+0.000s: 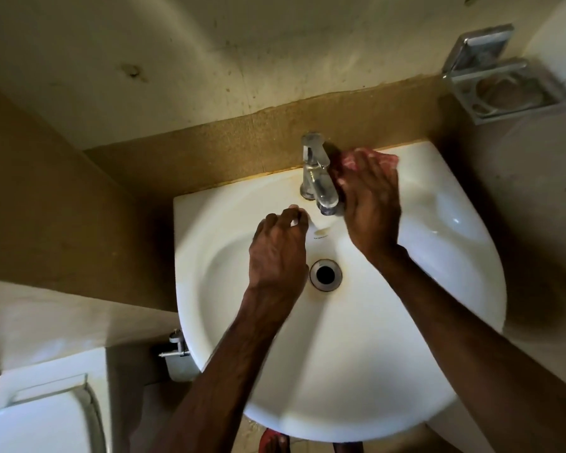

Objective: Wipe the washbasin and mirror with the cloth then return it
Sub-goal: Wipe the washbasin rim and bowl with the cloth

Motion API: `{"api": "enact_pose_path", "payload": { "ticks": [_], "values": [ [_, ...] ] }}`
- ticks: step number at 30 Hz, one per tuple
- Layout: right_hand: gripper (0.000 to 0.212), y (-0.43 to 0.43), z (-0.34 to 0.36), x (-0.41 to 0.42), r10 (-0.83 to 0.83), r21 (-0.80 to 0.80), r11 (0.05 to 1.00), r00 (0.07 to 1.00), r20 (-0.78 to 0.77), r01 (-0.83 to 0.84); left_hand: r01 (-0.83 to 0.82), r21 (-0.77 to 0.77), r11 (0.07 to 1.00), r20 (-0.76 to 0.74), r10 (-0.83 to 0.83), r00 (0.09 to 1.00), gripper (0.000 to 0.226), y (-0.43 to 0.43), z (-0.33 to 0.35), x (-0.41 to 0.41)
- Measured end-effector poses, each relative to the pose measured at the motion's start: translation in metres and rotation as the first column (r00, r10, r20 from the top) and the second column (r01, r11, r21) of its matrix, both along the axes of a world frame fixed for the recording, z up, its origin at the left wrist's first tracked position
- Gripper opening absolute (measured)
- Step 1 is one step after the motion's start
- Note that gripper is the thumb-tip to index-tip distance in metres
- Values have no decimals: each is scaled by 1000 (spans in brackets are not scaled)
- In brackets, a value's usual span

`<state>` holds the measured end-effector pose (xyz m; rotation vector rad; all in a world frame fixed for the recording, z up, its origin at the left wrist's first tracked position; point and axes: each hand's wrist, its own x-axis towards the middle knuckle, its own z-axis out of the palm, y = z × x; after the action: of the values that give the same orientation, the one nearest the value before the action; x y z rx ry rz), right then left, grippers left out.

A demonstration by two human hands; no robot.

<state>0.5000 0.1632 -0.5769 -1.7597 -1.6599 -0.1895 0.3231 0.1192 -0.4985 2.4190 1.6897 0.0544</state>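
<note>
Cloth (pixel 370 158) right of tap (pixel 316 171)

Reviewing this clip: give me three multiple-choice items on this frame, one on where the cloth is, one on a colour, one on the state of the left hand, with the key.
1. Where is the cloth?
A. In the drain
B. Against the right side of the tap, on the basin's back ledge
C. In the soap dish

2. What colour is the washbasin?
A. White
B. Blue
C. Black

3. What is the left hand doing?
A. Gripping the cloth
B. Turning the tap
C. Holding nothing, fingertips at the basin's inner wall

Key: 1 B, the right hand presses it beside the tap; 2 A, the bowl is plainly white; 3 C, nothing shows in that hand.
</note>
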Motion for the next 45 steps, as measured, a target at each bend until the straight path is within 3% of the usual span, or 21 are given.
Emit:
{"api": "enact_pose_path", "payload": {
  "ticks": [5, 14, 16, 20, 26, 34, 41, 45],
  "values": [
    [42, -2, -1, 9, 196, -53, 979, 981, 15, -195, 1, -20, 1000, -10, -1, 1000, 76, 3, 2, 2],
    [50, -52, 0, 28, 346, -113, 932, 938, 4, -343, 30, -19, 999, -29, -31, 999, 76, 4, 4, -2],
    [43, -51, 11, 52, 258, -132, 954, 962, -95, -269, 33, -21, 999, -26, -33, 999, 79, 3, 4, -4],
    [34, -55, 17, 92, 36, -78, 996, 997, 62, -31, 56, -25, 998, -24, -56, 998, 80, 1, 1, -3],
    [37, 3, 19, 103, -161, -110, 982, 986, -45, 156, 69, -71, 995, -60, -73, 996, 91, -5, -9, -3],
    [37, -87, 7, 112, -232, -60, 971, 973, 16, 233, 65, -79, 995, -81, -71, 994, 87, -9, -19, 1],
    [37, -8, 26, 120, -231, -138, 962, 972, 48, 235, 242, -90, 966, 52, -239, 970, 76, -59, -24, 54],
    [33, -22, 25, 126, -147, -133, 980, 989, 24, 148, 242, -109, 964, 117, -229, 966, 54, -64, -27, 73]
  ]
}}
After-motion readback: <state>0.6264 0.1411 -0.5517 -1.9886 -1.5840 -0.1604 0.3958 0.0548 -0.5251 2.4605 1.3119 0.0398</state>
